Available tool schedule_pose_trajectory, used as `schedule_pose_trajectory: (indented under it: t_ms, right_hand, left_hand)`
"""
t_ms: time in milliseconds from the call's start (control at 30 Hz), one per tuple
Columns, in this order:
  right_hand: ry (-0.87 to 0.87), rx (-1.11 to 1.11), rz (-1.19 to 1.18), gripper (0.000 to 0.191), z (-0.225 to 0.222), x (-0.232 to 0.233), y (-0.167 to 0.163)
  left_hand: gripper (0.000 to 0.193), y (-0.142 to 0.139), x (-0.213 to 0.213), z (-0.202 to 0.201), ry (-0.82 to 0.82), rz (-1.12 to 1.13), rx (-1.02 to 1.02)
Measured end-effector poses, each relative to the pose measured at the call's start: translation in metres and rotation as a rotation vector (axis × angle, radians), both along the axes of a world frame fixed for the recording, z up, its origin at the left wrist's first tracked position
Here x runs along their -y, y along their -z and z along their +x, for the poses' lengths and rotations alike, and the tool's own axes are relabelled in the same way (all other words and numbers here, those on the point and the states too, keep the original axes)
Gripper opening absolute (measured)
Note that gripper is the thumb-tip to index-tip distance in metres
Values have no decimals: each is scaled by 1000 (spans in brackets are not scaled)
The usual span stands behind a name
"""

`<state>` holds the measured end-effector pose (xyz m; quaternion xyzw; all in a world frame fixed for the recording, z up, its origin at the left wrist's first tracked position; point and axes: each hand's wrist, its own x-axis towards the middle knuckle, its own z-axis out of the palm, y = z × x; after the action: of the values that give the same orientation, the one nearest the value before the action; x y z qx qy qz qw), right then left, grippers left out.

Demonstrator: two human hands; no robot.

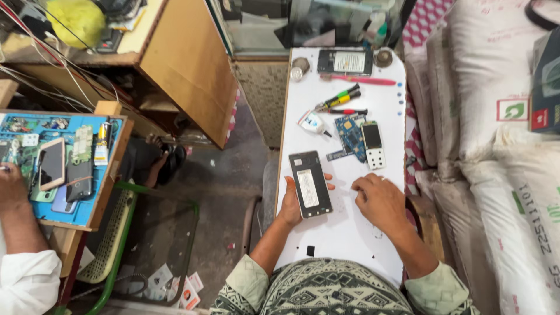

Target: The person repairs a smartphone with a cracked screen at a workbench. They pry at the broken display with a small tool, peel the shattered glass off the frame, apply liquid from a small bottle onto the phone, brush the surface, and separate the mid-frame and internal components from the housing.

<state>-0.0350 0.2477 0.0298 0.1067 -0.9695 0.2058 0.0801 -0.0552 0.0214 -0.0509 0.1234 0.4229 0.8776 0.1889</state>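
Head view: opened black smartphone with white battery sits near-left on white desk, left hand gripping its left edge. Right hand loosely curled, empty, just right. Blue circuit board farther back.

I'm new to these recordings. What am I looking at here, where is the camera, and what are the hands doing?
There is no machine: a person works with bare hands, and the one camera sits on their head, looking down. The left hand holds an opened phone with its back cover off, tilted against the white table. The right hand rests on the table beside it, fingertips down; whether it pinches a small part is too fine to tell. Further up lie a blue circuit board, a small keypad phone, a glue bottle, screwdrivers, a pink pen and another phone. At the left, a co-worker's hand rests by a blue tray of phones.
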Motion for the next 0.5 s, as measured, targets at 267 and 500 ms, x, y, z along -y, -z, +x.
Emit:
schedule_pose_trajectory:
  t_ms: [267,500]
  right_hand:
    - [95,265,-124,19,-11,-5,-1]
    - [77,246,-160,19,-9,-5,5]
  left_hand:
    - [99,-11,-23,-19,-66,290,285]
    - [97,-14,-51,-18,43,463,414]
